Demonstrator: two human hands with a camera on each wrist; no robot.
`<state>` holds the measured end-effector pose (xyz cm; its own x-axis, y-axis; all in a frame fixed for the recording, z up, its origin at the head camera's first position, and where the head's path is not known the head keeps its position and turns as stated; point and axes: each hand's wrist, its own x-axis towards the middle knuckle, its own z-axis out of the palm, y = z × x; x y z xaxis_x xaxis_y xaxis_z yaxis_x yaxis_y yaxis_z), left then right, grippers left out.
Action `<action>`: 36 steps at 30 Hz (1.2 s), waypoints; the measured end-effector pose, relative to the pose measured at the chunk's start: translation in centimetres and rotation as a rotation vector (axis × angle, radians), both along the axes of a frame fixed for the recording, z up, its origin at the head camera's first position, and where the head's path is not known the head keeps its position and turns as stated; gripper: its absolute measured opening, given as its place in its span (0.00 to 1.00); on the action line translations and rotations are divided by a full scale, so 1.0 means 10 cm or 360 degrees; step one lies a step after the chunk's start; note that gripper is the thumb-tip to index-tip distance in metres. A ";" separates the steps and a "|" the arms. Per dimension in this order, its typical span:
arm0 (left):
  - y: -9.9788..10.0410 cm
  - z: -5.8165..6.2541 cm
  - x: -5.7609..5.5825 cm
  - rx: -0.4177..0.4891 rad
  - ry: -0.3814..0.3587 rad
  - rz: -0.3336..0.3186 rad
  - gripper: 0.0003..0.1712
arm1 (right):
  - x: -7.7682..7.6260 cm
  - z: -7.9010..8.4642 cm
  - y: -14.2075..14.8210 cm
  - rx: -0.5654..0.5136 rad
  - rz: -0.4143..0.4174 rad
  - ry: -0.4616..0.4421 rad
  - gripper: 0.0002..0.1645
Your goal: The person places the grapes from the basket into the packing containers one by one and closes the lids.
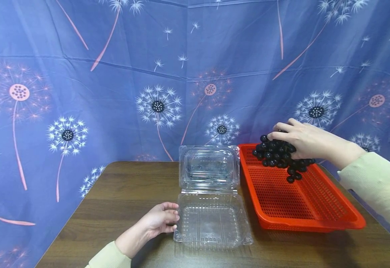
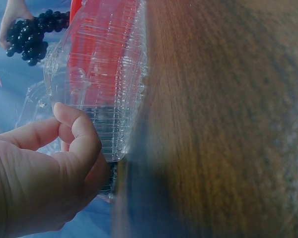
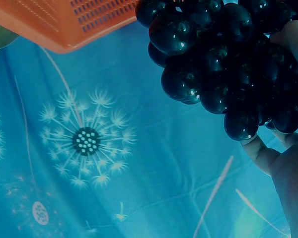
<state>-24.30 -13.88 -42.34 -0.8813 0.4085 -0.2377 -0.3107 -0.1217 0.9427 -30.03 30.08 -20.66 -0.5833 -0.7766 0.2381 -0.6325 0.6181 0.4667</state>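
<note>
My right hand [image 1: 306, 139] holds a bunch of dark, nearly black grapes [image 1: 276, 152] above the far part of a red plastic basket [image 1: 315, 225]. In the right wrist view the grapes [image 3: 216, 94] fill the upper right, with fingers against them. My left hand [image 1: 158, 222] is at the left edge of a clear plastic clamshell container [image 1: 211, 223], its fingers loosely bent at the rim. Whether they grip the rim cannot be told. The container lies open, its lid [image 1: 209, 167] raised at the back, and I see nothing inside its base.
The basket stands on the wooden table [image 1: 131, 186], right beside the container. Behind the table hangs a blue cloth [image 1: 114, 93] with dandelion prints. Bare tabletop lies left of the container.
</note>
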 end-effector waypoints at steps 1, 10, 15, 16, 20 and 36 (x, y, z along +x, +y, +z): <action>0.00 0.00 0.00 -0.0001 -0.0001 0.0001 0.26 | 0.00 0.01 -0.01 -0.0001 0.0008 0.0008 0.47; 0.01 0.02 0.00 -0.0013 -0.0006 -0.0004 0.28 | 0.05 0.10 -0.11 -0.0014 0.0126 0.0064 0.47; 0.01 0.01 0.00 -0.0017 -0.0005 0.0005 0.27 | 0.09 0.14 -0.19 -0.0008 0.0125 0.0069 0.47; 0.01 0.01 0.00 -0.0016 -0.0006 0.0007 0.27 | 0.10 0.14 -0.21 -0.0007 0.0126 0.0065 0.47; 0.01 -0.01 0.00 -0.0018 -0.0007 0.0003 0.26 | 0.16 0.16 -0.26 -0.0010 0.0121 0.0055 0.47; 0.03 0.00 0.02 -0.0008 0.0010 0.0006 0.28 | 0.29 0.19 -0.49 -0.0144 0.0273 0.0143 0.49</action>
<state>-24.11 -13.62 -42.30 -0.8844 0.4038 -0.2341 -0.3042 -0.1181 0.9453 -27.15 25.18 -18.80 -0.4174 -0.8359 0.3564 -0.6906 0.5468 0.4734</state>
